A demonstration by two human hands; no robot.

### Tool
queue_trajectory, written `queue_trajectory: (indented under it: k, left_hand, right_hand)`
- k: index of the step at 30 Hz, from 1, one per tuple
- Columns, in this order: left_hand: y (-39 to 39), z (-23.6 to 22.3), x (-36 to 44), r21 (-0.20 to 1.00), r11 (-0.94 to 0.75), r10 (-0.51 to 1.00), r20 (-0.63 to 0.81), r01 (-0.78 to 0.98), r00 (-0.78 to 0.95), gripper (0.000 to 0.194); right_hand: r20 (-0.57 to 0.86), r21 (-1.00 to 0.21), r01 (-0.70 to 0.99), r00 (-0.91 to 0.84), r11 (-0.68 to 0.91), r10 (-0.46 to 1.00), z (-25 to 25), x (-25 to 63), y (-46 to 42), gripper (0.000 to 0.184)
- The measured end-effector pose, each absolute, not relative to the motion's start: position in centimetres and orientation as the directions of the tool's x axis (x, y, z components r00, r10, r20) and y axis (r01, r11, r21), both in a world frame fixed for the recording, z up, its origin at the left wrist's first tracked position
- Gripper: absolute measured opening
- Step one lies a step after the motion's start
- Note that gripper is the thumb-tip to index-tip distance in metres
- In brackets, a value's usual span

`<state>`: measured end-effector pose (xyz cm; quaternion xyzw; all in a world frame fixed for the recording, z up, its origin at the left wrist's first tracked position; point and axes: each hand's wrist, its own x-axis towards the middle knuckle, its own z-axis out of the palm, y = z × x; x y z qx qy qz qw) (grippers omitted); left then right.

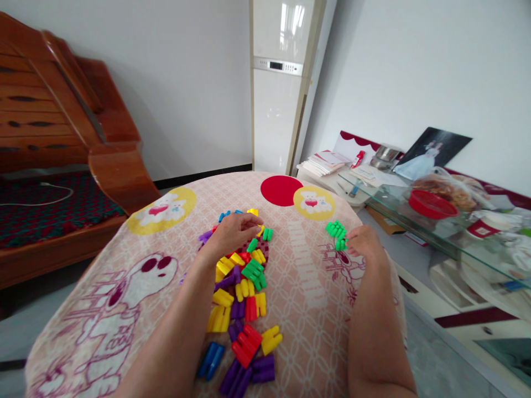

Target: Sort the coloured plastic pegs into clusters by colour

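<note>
A loose pile of plastic building blocks in red, yellow, green, purple and blue runs down the middle of the cloth-covered table (290,276). My left hand (234,232) is over the far part of the pile, fingers stretched out, with a yellow block (260,230) by the fingertips. Below it lie a small green block (251,245) and a larger green block (254,273). To the right, my right hand (365,245) has its fingers bent together at the edge of a green block (341,244). That block lies against a small group of green blocks (335,229).
A wooden bench (120,171) stands at the left, and a tall white cabinet unit (274,110) behind the table. At the right, a glass-topped stand (385,204) carries papers, a red bowl (431,204), plastic bags and a photo (431,152).
</note>
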<state>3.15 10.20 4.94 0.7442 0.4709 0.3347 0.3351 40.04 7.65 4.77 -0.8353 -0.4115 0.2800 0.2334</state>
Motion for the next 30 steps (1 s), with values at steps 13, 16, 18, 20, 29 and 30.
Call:
queue_trajectory:
  k: [13, 16, 18, 20, 29, 30]
  left_hand:
    - [10.3, 5.0, 2.4, 0.827, -0.317, 0.929, 0.174, 0.465, 0.325, 0.038]
    - [10.2, 5.1, 2.4, 0.827, -0.312, 0.932, 0.172, 0.468, 0.318, 0.039]
    - [10.1, 5.3, 2.3, 0.816, -0.316, 0.934, 0.178, 0.484, 0.309, 0.038]
    - [10.1, 5.6, 2.2, 0.778, -0.322, 0.938, 0.185, 0.539, 0.293, 0.036]
    - [10.3, 4.6, 2.9, 0.444, -0.345, 0.931, 0.052, 0.827, 0.361, 0.022]
    - [10.3, 4.2, 3.1, 0.411, -0.366, 0.920, 0.023, 0.835, 0.392, 0.019]
  right_hand:
    - [-0.103, -0.802, 0.470, 0.500, -0.369, 0.860, 3.4, 36.7, 9.5, 0.011]
    - [-0.106, -0.781, 0.492, 0.503, -0.385, 0.858, 2.6, 36.6, 9.9, 0.009]
    - [-0.108, -0.771, 0.504, 0.498, -0.389, 0.860, 2.1, 36.6, 10.0, 0.007]
    - [-0.113, -0.744, 0.528, 0.505, -0.410, 0.856, 1.8, 36.8, 10.2, 0.006]
    - [0.121, -0.698, 0.676, 0.437, -0.237, 0.891, 4.2, 35.5, 9.6, 0.019]
    - [0.124, -0.719, 0.666, 0.406, -0.200, 0.906, 4.3, 34.9, 9.5, 0.019]
